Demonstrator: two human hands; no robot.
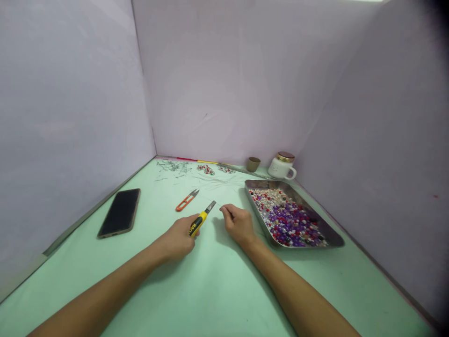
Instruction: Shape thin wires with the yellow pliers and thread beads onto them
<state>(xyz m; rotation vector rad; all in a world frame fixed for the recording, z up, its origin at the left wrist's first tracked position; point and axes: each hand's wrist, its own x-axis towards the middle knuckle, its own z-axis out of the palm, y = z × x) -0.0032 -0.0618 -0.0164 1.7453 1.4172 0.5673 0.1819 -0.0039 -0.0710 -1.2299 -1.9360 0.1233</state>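
Note:
My left hand (180,238) is closed around a yellow and black utility knife (199,223). Its metal blade points up and to the right, toward my right hand (240,224). The fingers of that hand are pinched together on a thin wire (218,204), of which only a faint, short stretch shows near the blade tip. I cannot tell whether blade and wire touch. Just beyond my left hand lies a pair of orange-handled thread snips (187,201). To the right of my right hand stands a metal tray (258,216) holding purple, red and pearly beads (293,222).
A dark phone (119,213) lies at the left. Along the back are wire scraps (173,166), beaded pieces (206,169), loose lengths of wire (217,179), a small brown cup (253,164) and a white lidded mug (280,167). Pale walls enclose the green tabletop (210,290).

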